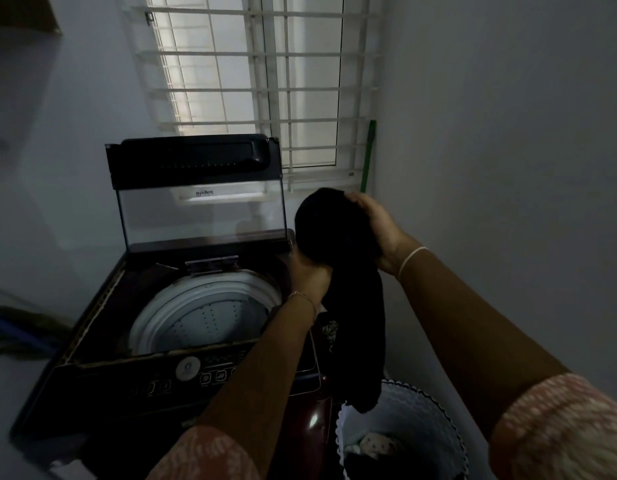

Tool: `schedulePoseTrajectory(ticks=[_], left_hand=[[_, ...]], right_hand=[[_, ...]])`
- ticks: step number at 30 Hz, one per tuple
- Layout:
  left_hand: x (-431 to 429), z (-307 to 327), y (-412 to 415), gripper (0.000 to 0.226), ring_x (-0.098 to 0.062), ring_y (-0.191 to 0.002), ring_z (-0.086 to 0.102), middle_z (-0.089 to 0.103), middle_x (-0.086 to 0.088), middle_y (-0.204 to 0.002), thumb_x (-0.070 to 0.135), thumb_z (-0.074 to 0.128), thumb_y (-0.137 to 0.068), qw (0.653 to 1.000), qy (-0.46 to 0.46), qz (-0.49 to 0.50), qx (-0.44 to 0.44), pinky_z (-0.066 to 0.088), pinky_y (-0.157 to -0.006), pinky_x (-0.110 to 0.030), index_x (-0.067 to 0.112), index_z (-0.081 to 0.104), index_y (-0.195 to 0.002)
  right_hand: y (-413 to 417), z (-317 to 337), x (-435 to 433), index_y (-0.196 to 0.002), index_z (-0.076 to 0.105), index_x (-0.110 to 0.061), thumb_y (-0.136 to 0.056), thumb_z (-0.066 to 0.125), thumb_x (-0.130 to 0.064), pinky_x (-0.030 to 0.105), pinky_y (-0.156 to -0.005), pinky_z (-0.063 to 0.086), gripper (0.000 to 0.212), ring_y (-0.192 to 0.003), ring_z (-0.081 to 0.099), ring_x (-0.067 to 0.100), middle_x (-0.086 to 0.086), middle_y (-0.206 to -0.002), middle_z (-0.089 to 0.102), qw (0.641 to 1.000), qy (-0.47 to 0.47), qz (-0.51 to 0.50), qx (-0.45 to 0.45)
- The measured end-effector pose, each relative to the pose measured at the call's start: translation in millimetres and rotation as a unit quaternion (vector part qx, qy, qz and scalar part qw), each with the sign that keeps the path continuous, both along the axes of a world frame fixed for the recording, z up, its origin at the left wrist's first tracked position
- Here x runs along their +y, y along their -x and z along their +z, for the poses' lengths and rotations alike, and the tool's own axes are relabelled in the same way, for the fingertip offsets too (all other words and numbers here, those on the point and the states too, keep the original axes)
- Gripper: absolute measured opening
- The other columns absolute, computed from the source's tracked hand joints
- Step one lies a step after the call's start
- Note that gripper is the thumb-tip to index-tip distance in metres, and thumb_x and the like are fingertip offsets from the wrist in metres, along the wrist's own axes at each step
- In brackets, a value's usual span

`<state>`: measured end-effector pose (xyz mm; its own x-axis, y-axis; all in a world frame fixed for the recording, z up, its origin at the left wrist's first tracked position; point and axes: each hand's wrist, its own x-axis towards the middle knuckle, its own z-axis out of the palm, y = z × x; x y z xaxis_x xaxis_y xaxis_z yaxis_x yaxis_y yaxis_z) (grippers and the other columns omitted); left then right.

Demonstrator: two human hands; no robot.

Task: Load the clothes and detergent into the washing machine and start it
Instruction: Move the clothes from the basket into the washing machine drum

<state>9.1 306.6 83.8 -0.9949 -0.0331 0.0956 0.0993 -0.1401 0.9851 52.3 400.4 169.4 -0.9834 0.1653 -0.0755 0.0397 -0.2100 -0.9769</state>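
A dark top-loading washing machine (103,386) stands with its glass lid (199,209) raised upright. Its white perforated drum (203,317) looks bare inside. Both hands hold up a bunched black garment (338,244) just right of the drum opening, its tail hanging down toward a white laundry basket (428,414). My left hand (309,275) grips the garment from below. My right hand (378,226) clasps it from the top and right side. The control panel (193,374) with a round dial runs along the machine's front edge, partly hidden by my left forearm.
The basket at the lower right holds more clothes, light and dark. A barred window (258,84) fills the wall behind the machine, with a green handle (368,154) leaning at its right. White walls close in on both sides. Hoses lie on the floor at far left (13,334).
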Motion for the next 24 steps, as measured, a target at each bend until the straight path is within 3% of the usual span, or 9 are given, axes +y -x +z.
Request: schedulePoseTrajectory(ticks=[3, 7, 10, 14, 16, 19, 22, 24], left_hand=[[-9, 2, 9, 0.053, -0.029, -0.113, 0.06, 0.063, -0.012, -0.125, 0.002, 0.07, -0.077, 0.99, -0.113, -0.001, -0.084, 0.047, -0.102, -0.046, 0.009, 0.057, -0.128], [-25, 15, 18, 0.059, -0.029, -0.1, 0.067, 0.068, -0.011, -0.113, 0.02, 0.082, -0.064, 0.954, -0.249, -0.008, -0.169, 0.055, -0.089, -0.046, 0.008, 0.065, -0.118], [-36, 20, 25, 0.073, -0.031, -0.098, 0.069, 0.07, -0.012, -0.108, 0.033, 0.084, -0.046, 0.943, -0.264, -0.062, -0.193, 0.057, -0.083, -0.049, 0.008, 0.067, -0.113], [-42, 8, 40, 0.1, -0.034, -0.103, 0.066, 0.066, -0.013, -0.119, 0.038, 0.089, -0.033, 0.936, -0.261, -0.085, -0.221, 0.054, -0.083, -0.055, 0.014, 0.059, -0.125], [-49, -1, 53, 0.11, -0.036, -0.105, 0.065, 0.065, -0.012, -0.122, 0.042, 0.09, -0.03, 0.932, -0.264, -0.086, -0.234, 0.052, -0.083, -0.058, 0.02, 0.053, -0.131], [-70, 21, 25, 0.083, -0.035, -0.111, 0.062, 0.064, -0.012, -0.125, 0.043, 0.083, -0.051, 0.928, -0.278, -0.107, -0.224, 0.05, -0.09, -0.056, 0.018, 0.059, -0.127], [-87, 35, 3, 0.045, -0.032, -0.108, 0.061, 0.067, -0.012, -0.116, 0.044, 0.061, -0.08, 0.92, -0.313, -0.131, -0.195, 0.053, -0.089, -0.045, 0.015, 0.067, -0.114], [-100, 34, -5, 0.041, -0.03, -0.099, 0.061, 0.067, -0.011, -0.106, 0.047, 0.051, -0.087, 0.911, -0.33, -0.15, -0.199, 0.053, -0.078, -0.04, 0.017, 0.067, -0.11]], right_hand=[[-2, -20, 1, -0.114, 0.059, -0.03, -0.094, 0.047, -0.045, 0.024, -0.072, 0.056, 0.027, -0.087, 0.068, 0.009, -0.007, -0.097, 0.071, 0.999, 0.006, 0.046, 0.023], [-5, -66, 11, -0.14, 0.039, -0.033, -0.078, 0.069, -0.046, 0.028, -0.096, 0.049, 0.07, -0.119, 0.056, 0.014, -0.002, -0.134, 0.055, 0.991, -0.095, 0.095, 0.022], [-4, -91, 12, -0.146, 0.025, -0.033, -0.071, 0.081, -0.027, 0.029, -0.101, 0.043, 0.094, -0.125, 0.048, 0.018, -0.001, -0.14, 0.046, 0.989, -0.128, 0.075, -0.03], [-1, -99, -2, -0.146, 0.025, -0.029, -0.055, 0.088, -0.019, 0.035, -0.101, 0.046, 0.111, -0.123, 0.049, 0.022, 0.003, -0.138, 0.048, 0.991, -0.104, 0.064, -0.06], [-3, -97, -11, -0.143, 0.028, -0.027, -0.058, 0.087, -0.01, 0.037, -0.101, 0.047, 0.105, -0.121, 0.051, 0.022, 0.004, -0.135, 0.05, 0.989, -0.107, 0.077, -0.066], [-3, -104, -22, -0.14, 0.038, -0.017, -0.059, 0.085, -0.007, 0.04, -0.102, 0.047, 0.094, -0.116, 0.055, 0.024, 0.006, -0.13, 0.056, 0.958, -0.26, 0.054, -0.111], [7, -123, -29, -0.116, 0.06, -0.012, -0.074, 0.074, -0.016, 0.041, -0.089, 0.054, 0.045, -0.099, 0.063, 0.028, 0.01, -0.107, 0.065, 0.925, -0.347, -0.048, -0.147], [8, -123, -40, -0.091, 0.06, -0.011, -0.09, 0.056, -0.013, 0.031, -0.068, 0.053, 0.005, -0.078, 0.061, 0.024, 0.009, -0.087, 0.061, 0.939, -0.282, -0.089, -0.176]])
